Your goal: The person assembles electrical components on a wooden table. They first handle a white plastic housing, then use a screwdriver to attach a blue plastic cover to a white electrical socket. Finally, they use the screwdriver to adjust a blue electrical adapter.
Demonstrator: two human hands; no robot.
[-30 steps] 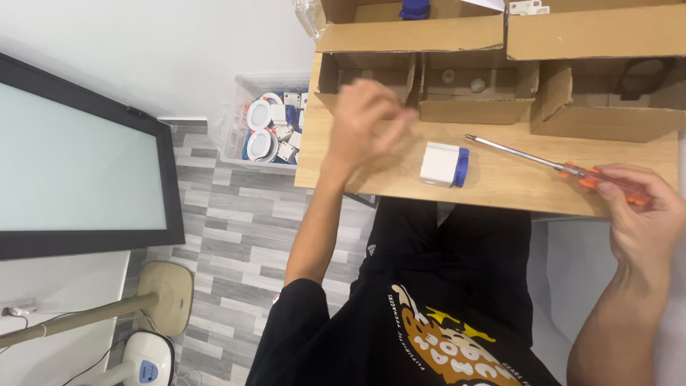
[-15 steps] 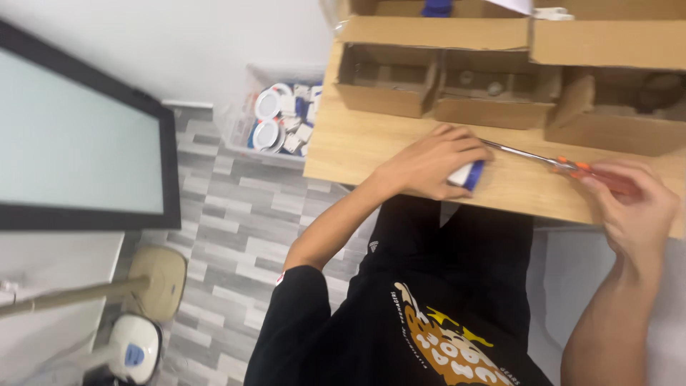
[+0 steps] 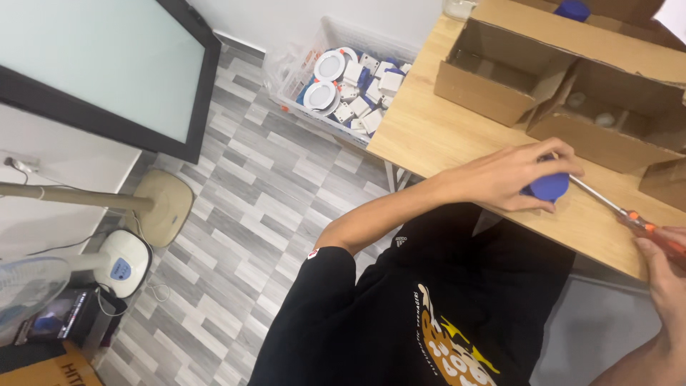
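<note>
My left hand (image 3: 511, 175) lies on the wooden table (image 3: 436, 136), closed over a small white part with a blue cap (image 3: 547, 187). At the frame's right edge my right hand (image 3: 661, 268) grips the orange handle of a screwdriver (image 3: 629, 218). The screwdriver's metal shaft runs up and to the left, and its tip reaches the blue-capped part under my left fingers. The white body of the part is mostly hidden by my hand.
Open cardboard boxes (image 3: 500, 78) stand at the back of the table. A clear plastic crate (image 3: 343, 82) with several white and blue parts sits on the tiled floor beside the table. A dark-framed panel (image 3: 93, 64) and a fan base (image 3: 125, 264) are on the left.
My left hand came down from in front of the boxes onto the blue-capped part and now covers it. The screwdriver tip has moved to the part. The view has swung left and down.
</note>
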